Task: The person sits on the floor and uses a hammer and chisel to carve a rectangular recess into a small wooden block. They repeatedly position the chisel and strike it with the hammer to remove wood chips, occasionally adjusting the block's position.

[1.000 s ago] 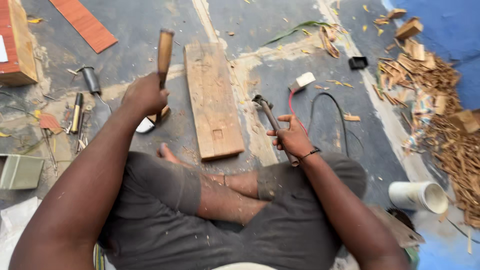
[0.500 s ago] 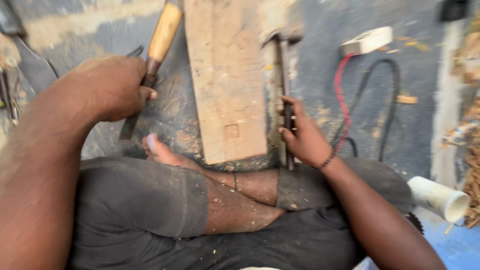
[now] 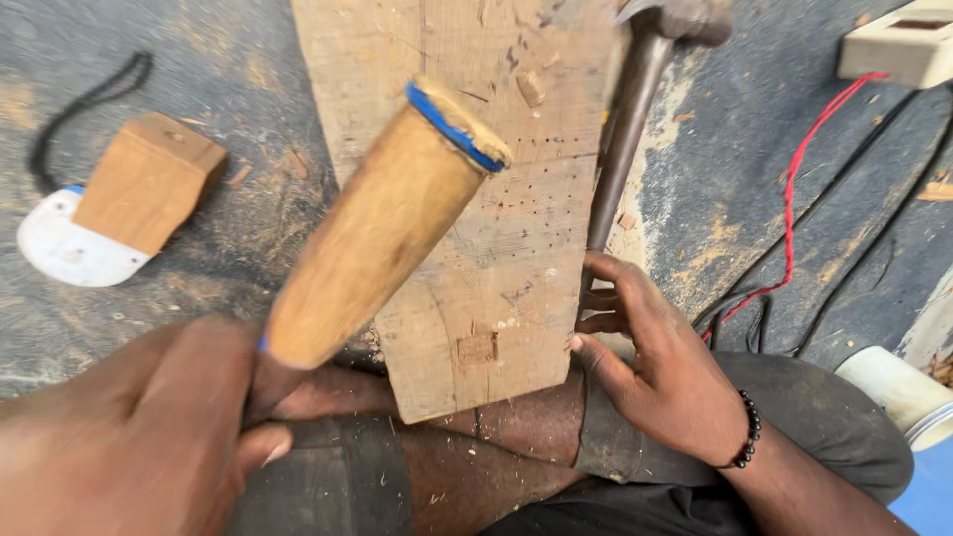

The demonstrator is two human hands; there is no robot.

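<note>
**Chisel in my left hand, hammer under my right**

My left hand is closed around the lower end of a chisel with a thick wooden handle; the handle points up and to the right, over the plank, and has a blue band near its top. My right hand has its fingers bent around the dark shaft of a hammer, low on the shaft; the head is at the top edge of the view, a little blurred. The wooden plank lies between my hands, its near end resting on my crossed legs. It shows a small square cut near this end and many little holes.

The floor is dark grey, rough, dusted with sawdust. To the left lies a wooden block on a white rounded plate, beside a black cord. To the right run a red wire and black cables. A pale box lies top right, a white cup low right.
</note>
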